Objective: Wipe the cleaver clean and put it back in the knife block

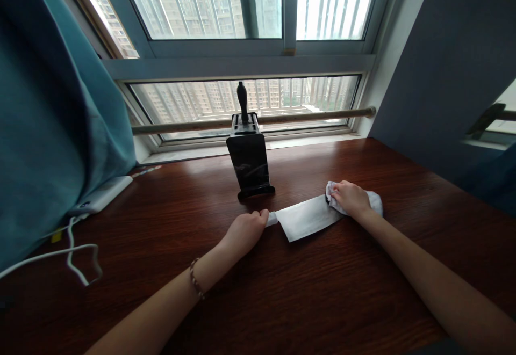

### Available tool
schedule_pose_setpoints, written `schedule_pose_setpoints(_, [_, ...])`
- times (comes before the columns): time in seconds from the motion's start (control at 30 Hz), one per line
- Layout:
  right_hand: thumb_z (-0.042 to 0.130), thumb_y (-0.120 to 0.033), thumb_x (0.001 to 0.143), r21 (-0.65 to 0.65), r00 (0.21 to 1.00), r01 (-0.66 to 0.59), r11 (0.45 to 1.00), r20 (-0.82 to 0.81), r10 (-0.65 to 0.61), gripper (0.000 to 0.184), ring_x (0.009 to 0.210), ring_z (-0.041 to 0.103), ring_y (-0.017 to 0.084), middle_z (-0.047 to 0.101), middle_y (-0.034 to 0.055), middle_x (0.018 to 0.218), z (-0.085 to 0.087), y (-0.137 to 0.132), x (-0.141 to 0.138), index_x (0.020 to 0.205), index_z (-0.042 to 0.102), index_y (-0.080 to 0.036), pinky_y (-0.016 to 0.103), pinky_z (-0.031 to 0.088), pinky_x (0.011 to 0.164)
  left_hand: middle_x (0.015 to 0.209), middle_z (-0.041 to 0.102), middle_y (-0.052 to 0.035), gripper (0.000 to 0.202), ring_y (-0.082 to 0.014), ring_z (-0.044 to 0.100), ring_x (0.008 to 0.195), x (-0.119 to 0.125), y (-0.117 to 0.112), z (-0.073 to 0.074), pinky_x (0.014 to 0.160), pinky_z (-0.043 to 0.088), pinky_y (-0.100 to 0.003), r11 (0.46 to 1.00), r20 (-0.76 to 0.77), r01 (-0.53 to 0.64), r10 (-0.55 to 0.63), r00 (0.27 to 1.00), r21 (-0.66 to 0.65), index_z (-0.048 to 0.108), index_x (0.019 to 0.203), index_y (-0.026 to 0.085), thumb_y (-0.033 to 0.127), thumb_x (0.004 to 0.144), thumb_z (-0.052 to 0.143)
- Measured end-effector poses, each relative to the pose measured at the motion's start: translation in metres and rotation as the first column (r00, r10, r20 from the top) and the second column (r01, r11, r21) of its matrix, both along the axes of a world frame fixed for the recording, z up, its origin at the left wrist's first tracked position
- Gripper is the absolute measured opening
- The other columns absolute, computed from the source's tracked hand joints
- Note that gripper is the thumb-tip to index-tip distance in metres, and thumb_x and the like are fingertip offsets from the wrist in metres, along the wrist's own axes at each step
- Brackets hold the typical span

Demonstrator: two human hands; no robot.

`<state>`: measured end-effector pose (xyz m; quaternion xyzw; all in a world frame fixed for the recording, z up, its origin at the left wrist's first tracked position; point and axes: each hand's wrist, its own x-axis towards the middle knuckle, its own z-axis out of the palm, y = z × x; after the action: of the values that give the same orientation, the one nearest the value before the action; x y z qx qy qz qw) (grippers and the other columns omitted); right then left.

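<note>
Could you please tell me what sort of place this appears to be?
It looks like a room in a home, probably an upper-floor flat: a blue curtain hangs at the left, a wooden tabletop reaches toward a wide window, and apartment blocks show outside.

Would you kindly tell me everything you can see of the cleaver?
The cleaver has a broad, silvery, metal-looking blade, cutting edge toward the camera, and a pale handle gripped by the left hand. A whitish cloth in the right hand covers its front end. It is on or just above the brown table.
</note>
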<state>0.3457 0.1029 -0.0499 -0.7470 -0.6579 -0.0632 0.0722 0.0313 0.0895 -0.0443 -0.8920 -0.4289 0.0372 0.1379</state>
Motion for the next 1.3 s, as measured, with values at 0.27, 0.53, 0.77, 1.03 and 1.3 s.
schedule_pose_setpoints(0.27, [0.054,-0.037,0.078,0.092,0.958,-0.144,0.985,-0.237,0.162,0.019,0.081,0.055,0.016,0.06,0.0045,0.087,-0.002,-0.005,-0.016,0.082,0.064,-0.021,0.025,0.04,0.071,0.07,0.058,-0.0079,0.017,-0.0214,0.062,0.061,0.0,0.0,0.003,0.051,0.046,-0.027,1.0,-0.005,-0.003,0.003,1.0,-0.022,0.051,0.091,0.012,0.004,0.083,0.039])
schedule_pose_setpoints(0.53, [0.053,-0.03,0.078,0.084,0.933,-0.127,0.988,-0.329,0.147,0.016,0.08,0.057,0.014,0.063,0.0031,0.085,-0.011,0.005,-0.005,0.081,0.066,-0.021,0.025,0.04,0.074,0.07,0.058,-0.0077,0.016,-0.022,0.062,0.06,0.0,-0.001,0.003,0.05,0.046,-0.028,1.0,0.002,0.004,-0.004,1.0,-0.021,0.05,0.09,0.013,0.004,0.083,0.039])
schedule_pose_setpoints(0.77, [0.055,-0.029,0.076,0.164,0.932,-0.052,0.985,-0.347,0.107,0.014,0.078,0.058,0.015,0.064,0.0032,0.081,-0.011,0.007,0.0,0.079,0.064,-0.019,0.026,0.041,0.074,0.07,0.058,-0.008,0.016,-0.0209,0.063,0.062,0.0,-0.001,0.004,0.052,0.045,-0.026,1.0,-0.003,-0.011,0.011,1.0,-0.028,0.051,0.09,0.012,0.003,0.082,0.04])
schedule_pose_setpoints(1.03, [0.051,-0.024,0.078,0.164,0.878,-0.254,0.953,-0.375,0.298,0.016,0.075,0.057,0.013,0.063,0.0024,0.082,-0.009,0.002,-0.015,0.075,0.066,-0.019,0.024,0.041,0.073,0.072,0.058,-0.0087,0.016,-0.0197,0.063,0.063,0.001,-0.002,0.005,0.055,0.046,-0.026,0.998,0.014,-0.038,0.039,0.999,-0.058,0.051,0.093,0.012,0.004,0.084,0.04])
schedule_pose_setpoints(1.3, [0.047,-0.03,0.083,0.121,0.965,-0.153,0.981,-0.196,0.175,0.018,0.08,0.057,0.015,0.062,0.0012,0.09,-0.01,0.001,-0.012,0.081,0.064,-0.023,0.025,0.038,0.066,0.073,0.058,-0.0093,0.016,-0.019,0.062,0.065,0.002,-0.002,0.006,0.058,0.047,-0.026,0.997,0.008,-0.037,0.037,0.999,-0.074,0.051,0.093,0.01,0.005,0.085,0.039])
